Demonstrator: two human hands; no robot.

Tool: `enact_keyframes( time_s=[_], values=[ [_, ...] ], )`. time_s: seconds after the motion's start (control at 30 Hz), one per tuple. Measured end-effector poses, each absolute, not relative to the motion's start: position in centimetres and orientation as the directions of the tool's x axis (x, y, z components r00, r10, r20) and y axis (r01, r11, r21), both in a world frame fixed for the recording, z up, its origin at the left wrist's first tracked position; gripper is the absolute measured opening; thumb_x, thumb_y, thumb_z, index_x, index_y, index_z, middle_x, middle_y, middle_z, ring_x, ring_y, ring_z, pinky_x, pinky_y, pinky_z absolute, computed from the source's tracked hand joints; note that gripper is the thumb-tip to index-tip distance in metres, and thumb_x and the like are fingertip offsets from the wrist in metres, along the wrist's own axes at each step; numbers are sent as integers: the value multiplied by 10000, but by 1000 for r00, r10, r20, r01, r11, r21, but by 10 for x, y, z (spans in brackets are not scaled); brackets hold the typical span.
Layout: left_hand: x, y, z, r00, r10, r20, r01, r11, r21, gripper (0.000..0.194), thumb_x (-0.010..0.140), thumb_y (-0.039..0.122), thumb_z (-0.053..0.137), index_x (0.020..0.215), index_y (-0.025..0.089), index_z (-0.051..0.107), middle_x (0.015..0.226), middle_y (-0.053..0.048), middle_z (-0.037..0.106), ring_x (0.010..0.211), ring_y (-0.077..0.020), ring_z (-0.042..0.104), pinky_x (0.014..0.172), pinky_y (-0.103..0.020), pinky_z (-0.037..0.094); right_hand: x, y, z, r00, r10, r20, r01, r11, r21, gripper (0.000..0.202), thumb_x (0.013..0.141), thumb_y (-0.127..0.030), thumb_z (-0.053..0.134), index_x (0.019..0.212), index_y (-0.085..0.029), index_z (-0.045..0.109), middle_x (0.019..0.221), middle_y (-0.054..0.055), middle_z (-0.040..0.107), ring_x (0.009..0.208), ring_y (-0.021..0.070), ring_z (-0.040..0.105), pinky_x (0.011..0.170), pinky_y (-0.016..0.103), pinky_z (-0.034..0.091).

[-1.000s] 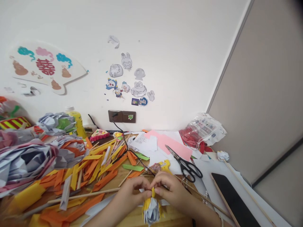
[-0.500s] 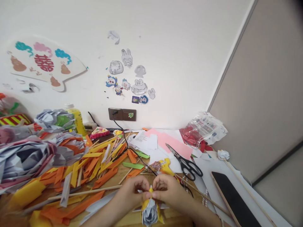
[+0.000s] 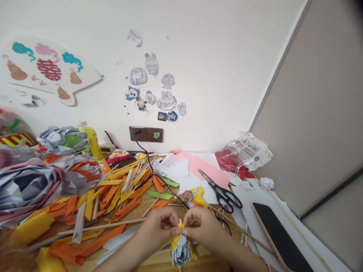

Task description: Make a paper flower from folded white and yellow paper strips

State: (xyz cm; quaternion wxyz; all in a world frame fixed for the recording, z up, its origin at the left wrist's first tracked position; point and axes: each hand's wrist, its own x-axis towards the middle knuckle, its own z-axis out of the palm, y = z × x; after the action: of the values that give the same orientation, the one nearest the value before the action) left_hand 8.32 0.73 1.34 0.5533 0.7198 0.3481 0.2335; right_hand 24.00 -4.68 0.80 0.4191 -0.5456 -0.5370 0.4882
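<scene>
At the bottom centre, my left hand [image 3: 161,226] and my right hand [image 3: 200,225] meet over a folded paper flower [image 3: 181,252] with a white body and yellow outer pieces. Thumb and fingers of each hand pinch the yellow paper tip at its top. The flower's white folds hang below my fingers, with a bit of stick showing under them. Just behind my hands lies a yellow glue gun [image 3: 199,196], partly hidden by my right hand. Black-handled scissors [image 3: 224,194] rest beyond my right hand.
Orange, yellow and green folded strips [image 3: 119,192] and wooden sticks cover the table's left side. Large paper flowers [image 3: 25,189] stand at far left. A phone [image 3: 280,236] lies on white paper at right. A black cable [image 3: 150,166] runs from the wall socket [image 3: 146,134].
Both hands keep their pinch on the paper tip. The flower's white body has shifted slightly up and right. The camera view has tilted a little, moving the background up.
</scene>
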Motion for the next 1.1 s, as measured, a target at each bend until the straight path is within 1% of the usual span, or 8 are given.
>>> enact_keyframes(
  time_s=[0.27,0.47,0.6,0.7,0.77,0.87,1.03,1.1],
  values=[
    [84,6,21,632,772,-67,308,-172,936,133,593,232,629,615,132,544,577,28,496,566,-104,469,562,-218,384,238,-50,16,-38,999,-26,235,-16,-972,103,575,-98,599,602,-155,517,524,-54,486,474,74,453,450,176,349],
    [83,3,24,630,776,-17,320,-239,917,133,602,232,629,579,146,529,589,19,528,589,-110,488,570,-212,394,236,-52,18,-20,1000,-5,286,1,-958,101,586,-78,572,565,-154,510,513,-47,496,477,76,458,457,176,350],
    [81,4,26,638,767,-67,316,-181,931,122,585,230,641,591,140,559,599,17,547,603,-111,508,587,-210,407,236,-52,20,-7,1000,10,314,12,-949,99,585,-82,578,565,-153,512,545,-41,510,521,82,486,484,176,366],
    [81,5,29,642,759,-110,318,-132,939,104,565,212,637,590,135,570,602,12,559,604,-114,517,594,-214,415,238,-53,21,-51,998,-30,260,-16,-966,90,592,-79,568,609,-156,523,568,-42,520,541,90,515,508,183,389],
    [82,4,30,635,766,-100,343,-163,925,75,560,191,618,571,138,566,597,8,565,601,-120,519,596,-221,418,238,-53,21,-85,995,-59,227,-39,-973,93,598,-83,568,643,-156,534,582,-41,531,545,91,522,516,187,395],
    [82,2,29,629,776,-57,368,-232,900,60,573,185,587,550,147,546,593,5,568,597,-125,521,594,-223,422,238,-53,20,-96,993,-69,232,-45,-972,87,603,-92,574,649,-158,541,574,-42,527,539,87,508,500,180,379],
    [84,-2,25,643,766,16,368,-327,870,96,602,169,534,515,158,493,560,15,546,560,-111,488,546,-205,391,237,-53,20,-76,997,-34,291,-11,-957,91,598,-83,584,610,-162,541,561,-43,522,537,93,501,502,187,373],
    [83,-3,28,646,763,15,372,-332,867,110,598,161,534,502,158,481,557,14,542,563,-111,488,547,-205,382,238,-54,22,-77,997,7,362,34,-931,98,597,-74,594,590,-162,552,568,-36,540,551,100,511,517,194,373]
  ],
)
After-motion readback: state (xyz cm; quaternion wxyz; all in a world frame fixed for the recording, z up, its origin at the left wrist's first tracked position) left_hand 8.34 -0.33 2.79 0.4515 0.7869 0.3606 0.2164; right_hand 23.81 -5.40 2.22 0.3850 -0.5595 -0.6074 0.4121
